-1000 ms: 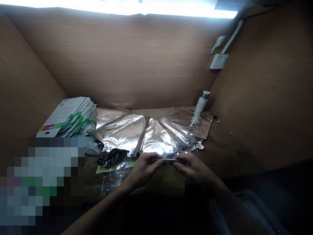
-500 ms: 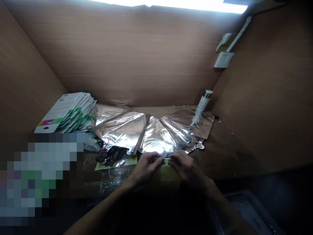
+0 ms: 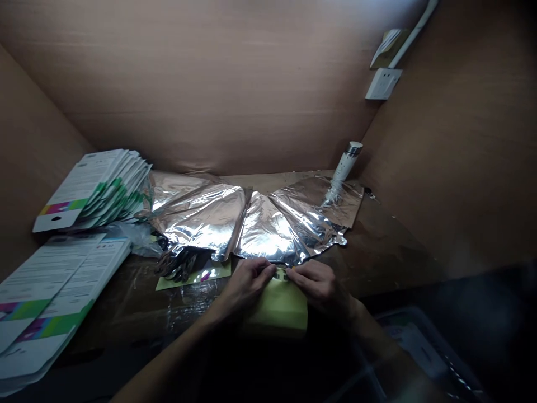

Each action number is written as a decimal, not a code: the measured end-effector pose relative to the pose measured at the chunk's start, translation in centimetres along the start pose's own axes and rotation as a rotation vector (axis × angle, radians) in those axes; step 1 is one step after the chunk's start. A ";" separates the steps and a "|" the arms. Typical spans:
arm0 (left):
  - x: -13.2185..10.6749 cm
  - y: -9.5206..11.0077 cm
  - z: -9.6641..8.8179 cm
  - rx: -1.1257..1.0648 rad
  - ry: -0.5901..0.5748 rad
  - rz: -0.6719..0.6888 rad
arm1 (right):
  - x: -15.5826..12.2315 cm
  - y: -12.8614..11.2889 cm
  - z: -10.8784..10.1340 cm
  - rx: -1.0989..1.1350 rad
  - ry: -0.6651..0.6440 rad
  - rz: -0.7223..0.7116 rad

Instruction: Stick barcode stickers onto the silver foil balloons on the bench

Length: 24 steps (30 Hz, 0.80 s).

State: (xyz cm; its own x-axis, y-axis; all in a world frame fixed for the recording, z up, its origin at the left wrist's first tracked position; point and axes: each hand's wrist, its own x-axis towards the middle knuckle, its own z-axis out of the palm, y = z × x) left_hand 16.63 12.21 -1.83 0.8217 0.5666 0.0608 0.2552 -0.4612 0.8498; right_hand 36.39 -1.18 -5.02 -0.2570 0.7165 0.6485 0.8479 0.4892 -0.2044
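Both my hands sit low at the centre. My left hand [image 3: 246,286] and my right hand [image 3: 316,286] pinch the top edge of a yellow-green card [image 3: 280,309] from either side. A small strip with black marks [image 3: 281,275] shows between my fingertips, on the card's edge. Just beyond my fingers lie crumpled silver foil pouches [image 3: 268,235], spread across the bench. To the left of my left hand, dark gloves [image 3: 178,264] rest on another yellow-green card [image 3: 193,279].
Two stacks of printed cards [image 3: 92,190] [image 3: 50,285] stand at the left, with a clear plastic bag [image 3: 134,239] beside them. A white tube [image 3: 344,169] stands at the back right. Brown walls enclose the bench. A plastic crate [image 3: 419,352] lies below right.
The yellow-green card now shows more of its face below my hands, and my hands are closer together on its edge. The whole view has shifted slightly upward and left.
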 end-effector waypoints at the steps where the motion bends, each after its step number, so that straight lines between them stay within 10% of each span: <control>1: 0.0 -0.2 0.1 -0.002 0.001 0.003 | 0.0 0.0 0.0 -0.038 -0.010 -0.011; 18: -0.3 -1.2 0.0 0.071 0.019 0.031 | -0.1 -1.8 0.7 0.005 0.032 0.106; 24: -0.8 -1.4 2.5 0.272 -0.167 0.322 | 1.8 1.8 -1.8 0.413 0.081 0.607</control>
State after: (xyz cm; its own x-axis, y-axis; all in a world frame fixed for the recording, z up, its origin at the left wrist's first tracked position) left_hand 16.83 10.73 -4.40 0.9464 0.2572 0.1953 0.0791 -0.7710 0.6319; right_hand 38.32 0.13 -2.90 0.2510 0.8893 0.3823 0.5824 0.1768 -0.7935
